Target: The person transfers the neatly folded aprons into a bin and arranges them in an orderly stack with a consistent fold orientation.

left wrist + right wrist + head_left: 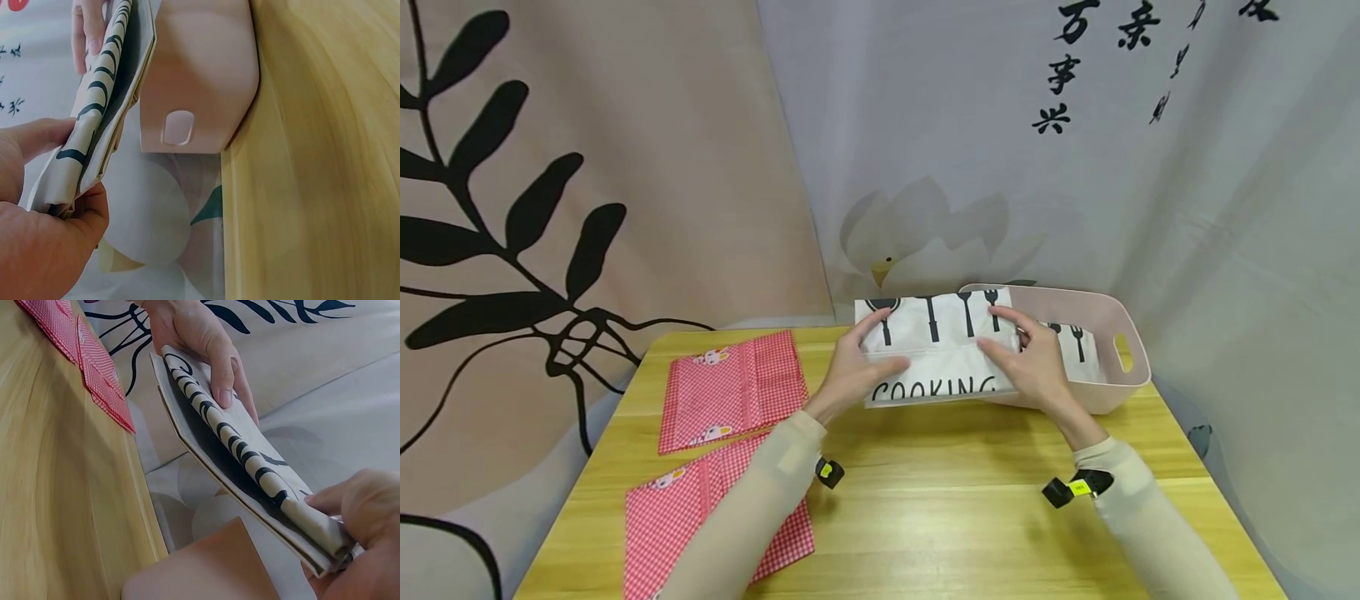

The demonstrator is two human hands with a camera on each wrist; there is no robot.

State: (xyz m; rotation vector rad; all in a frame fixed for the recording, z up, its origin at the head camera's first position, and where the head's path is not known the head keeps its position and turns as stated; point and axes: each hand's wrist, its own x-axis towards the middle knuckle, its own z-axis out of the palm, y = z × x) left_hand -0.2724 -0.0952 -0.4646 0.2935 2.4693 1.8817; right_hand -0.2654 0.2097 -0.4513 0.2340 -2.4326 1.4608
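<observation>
Both hands hold up a folded white cloth [936, 354] printed with dark cutlery shapes and the word "COOKING". My left hand [861, 367] grips its left end, thumb on the printed face and fingers curled behind. At the other end my right hand [1026, 354] pinches the cloth the same way. From the wrist views, several folded layers show along its lower edge, with a gap between them. The cloth is raised in front of a pink basket [1097, 400] and overlaps its left part in the head view. Inside the basket lies another white cutlery-print cloth [1078, 354].
Two red checked cloths, one farther back [730, 387] and one nearer [670, 517], lie flat on the left of the wooden table [925, 517]. My left forearm passes over the nearer one. A printed curtain [700, 167] hangs behind the table's far edge.
</observation>
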